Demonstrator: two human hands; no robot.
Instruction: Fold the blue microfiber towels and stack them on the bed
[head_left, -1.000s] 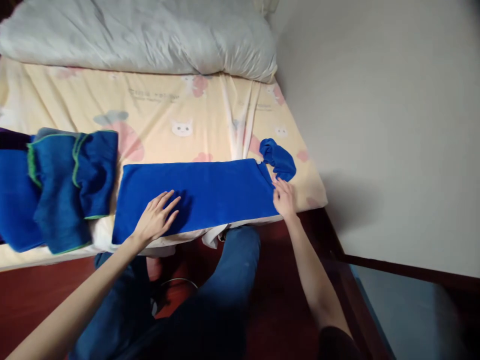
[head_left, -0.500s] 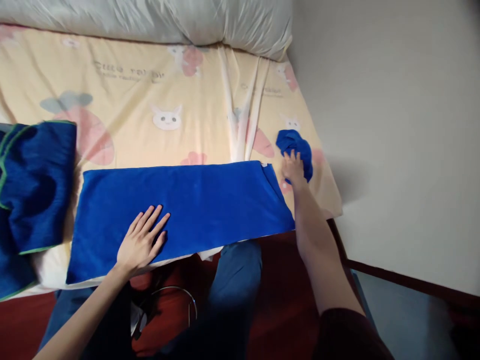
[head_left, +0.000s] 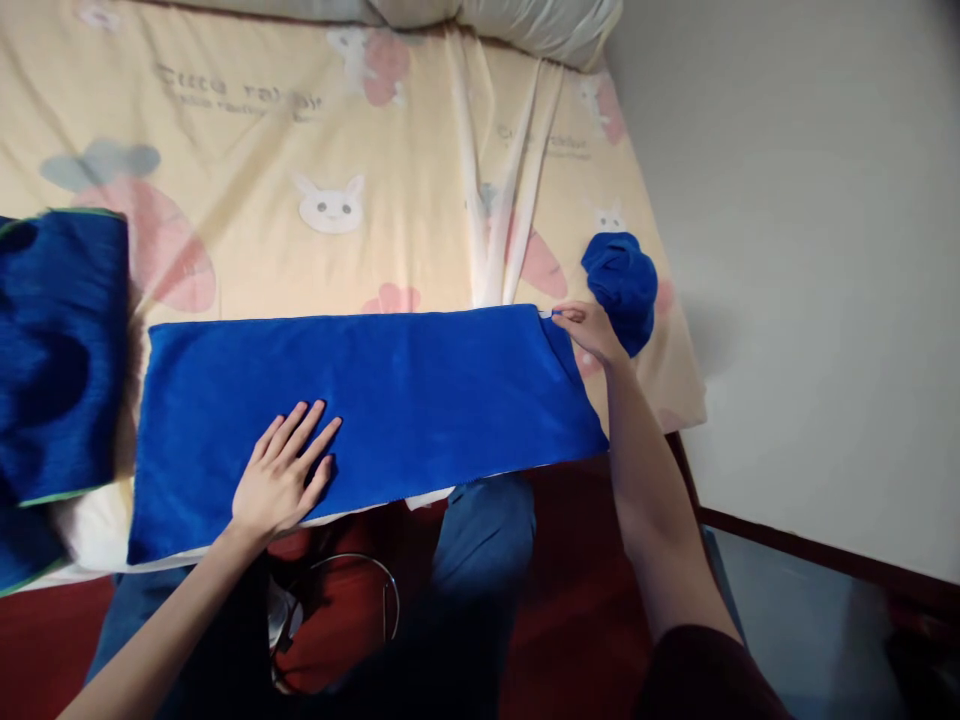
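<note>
A blue towel [head_left: 420,400] lies spread as a long flat strip along the near edge of the bed. My left hand [head_left: 281,475] rests flat on its left half, fingers spread. At the towel's far right corner, my right hand [head_left: 589,328] pinches the edge between thumb and fingers. Along that right end a small flap of the cloth is turned over. Just beyond my right hand sits a crumpled blue cloth [head_left: 624,285], partly hidden by the hand and apart from the towel.
Another dark blue cloth with green edging [head_left: 67,350] lies heaped at the left. The bed sheet [head_left: 405,220] has rabbit and carrot prints and some creases. A pale rolled quilt [head_left: 540,30] lies at the back, and a wall [head_left: 810,250] stands to the right.
My right hand has left the crumpled blue cloth and moved left to grip the towel's far right corner. My left hand stays flat on the towel. The view has tilted down slightly.
</note>
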